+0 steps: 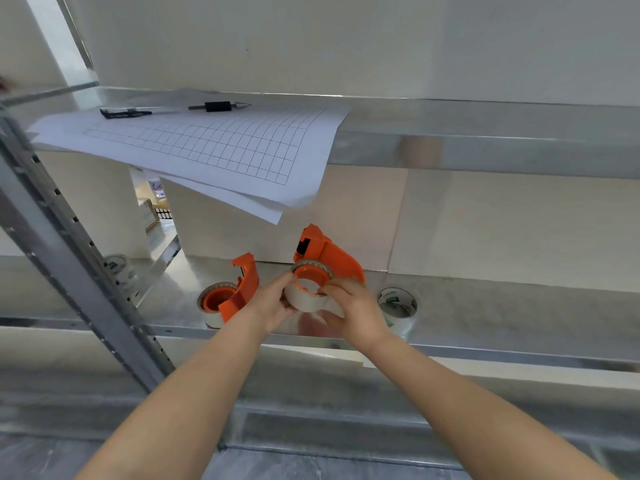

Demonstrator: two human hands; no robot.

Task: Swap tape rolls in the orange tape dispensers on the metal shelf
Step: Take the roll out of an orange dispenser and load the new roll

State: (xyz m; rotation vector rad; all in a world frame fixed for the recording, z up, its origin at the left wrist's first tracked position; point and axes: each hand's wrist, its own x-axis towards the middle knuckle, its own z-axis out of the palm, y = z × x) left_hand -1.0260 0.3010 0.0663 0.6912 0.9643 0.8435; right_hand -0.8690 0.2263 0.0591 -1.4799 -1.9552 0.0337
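Note:
Two orange tape dispensers stand on the lower metal shelf (485, 320). The left dispenser (239, 292) rests on the shelf with a clear tape roll (211, 315) around its hub. The right dispenser (322, 258) is tilted upward behind my hands. Both my left hand (273, 304) and my right hand (349, 308) grip a clear tape roll (304, 301) at that dispenser's orange hub. Whether the roll sits fully on the hub is hidden by my fingers.
A loose tape roll with a green label (398, 303) lies on the shelf to the right; another (119, 268) sits far left behind the slanted upright post (76, 258). On the upper shelf lie gridded paper sheets (214, 147) overhanging the edge, a caliper (124, 113) and a black tool (218, 106).

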